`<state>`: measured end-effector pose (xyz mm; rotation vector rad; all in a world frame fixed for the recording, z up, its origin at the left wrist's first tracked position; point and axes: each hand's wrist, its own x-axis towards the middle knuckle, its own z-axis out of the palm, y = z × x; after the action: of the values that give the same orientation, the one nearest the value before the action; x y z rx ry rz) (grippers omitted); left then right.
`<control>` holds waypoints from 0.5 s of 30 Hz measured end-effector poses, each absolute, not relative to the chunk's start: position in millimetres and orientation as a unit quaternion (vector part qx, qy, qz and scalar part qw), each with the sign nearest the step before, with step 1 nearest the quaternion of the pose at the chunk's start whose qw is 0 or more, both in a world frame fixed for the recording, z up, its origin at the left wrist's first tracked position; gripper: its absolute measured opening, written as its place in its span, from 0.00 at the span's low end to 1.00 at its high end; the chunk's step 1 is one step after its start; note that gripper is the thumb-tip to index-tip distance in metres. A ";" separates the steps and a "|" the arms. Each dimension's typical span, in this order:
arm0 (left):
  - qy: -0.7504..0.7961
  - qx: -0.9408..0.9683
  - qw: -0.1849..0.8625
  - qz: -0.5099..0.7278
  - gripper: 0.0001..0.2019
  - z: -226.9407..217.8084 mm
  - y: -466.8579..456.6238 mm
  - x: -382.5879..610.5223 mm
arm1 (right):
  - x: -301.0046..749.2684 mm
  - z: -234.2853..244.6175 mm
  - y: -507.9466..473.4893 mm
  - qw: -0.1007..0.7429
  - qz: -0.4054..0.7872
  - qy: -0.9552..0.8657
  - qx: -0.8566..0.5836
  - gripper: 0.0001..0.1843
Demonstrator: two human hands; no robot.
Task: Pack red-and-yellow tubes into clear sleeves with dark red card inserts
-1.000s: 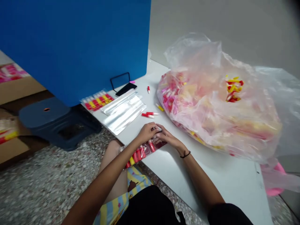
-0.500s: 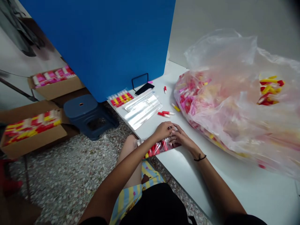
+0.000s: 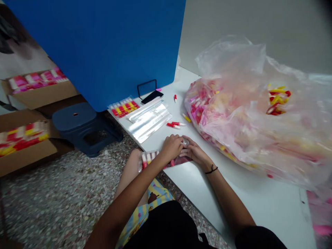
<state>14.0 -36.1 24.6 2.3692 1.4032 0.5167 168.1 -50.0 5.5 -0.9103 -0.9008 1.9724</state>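
Observation:
Both my hands meet over a clear plastic packet of red-and-white tubes (image 3: 153,159) lying at the white table's near edge. My left hand (image 3: 171,148) grips the packet from above, and my right hand (image 3: 194,154) pinches its far end, with a black cord around that wrist. Just beyond my fingers lie two loose red-and-white tubes (image 3: 173,125) and a yellow tube (image 3: 186,118). A single red-capped tube (image 3: 175,98) stands farther back. My hands hide the middle of the packet.
On the white table (image 3: 233,197) lie silver foil sleeves (image 3: 149,119), a packet of tubes (image 3: 123,108), a black phone (image 3: 152,97), and a large plastic bag of tubes (image 3: 249,114). A blue board (image 3: 95,52) stands behind. Left of the table are a dark blue stool (image 3: 83,129) and cardboard boxes of tubes (image 3: 26,141).
The head view has swung slightly. The white-topped tube ends now show at the packet's left end, and my hands stay together on it.

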 end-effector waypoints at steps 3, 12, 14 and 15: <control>0.541 0.814 0.117 0.176 0.11 25.3 -58.9 7.9 | 168.0 1.8 -47.5 0.423 0.765 -0.335 -0.353 0.33; 0.569 0.795 0.068 0.200 0.18 4.3 -74.9 -9.8 | 163.8 1.5 -39.3 0.421 0.739 -0.392 -0.350 0.41; 0.571 0.797 0.057 0.189 0.19 4.1 -72.3 -8.2 | 164.7 1.0 -36.4 0.413 0.737 -0.397 -0.360 0.41; 0.574 0.796 0.048 0.183 0.20 4.4 -71.5 -7.1 | 165.1 1.0 -35.5 0.407 0.738 -0.400 -0.360 0.39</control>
<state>-7.1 -71.5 4.4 2.4276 1.7511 0.5581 165.1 -35.5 1.0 -0.9067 -1.0089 1.8617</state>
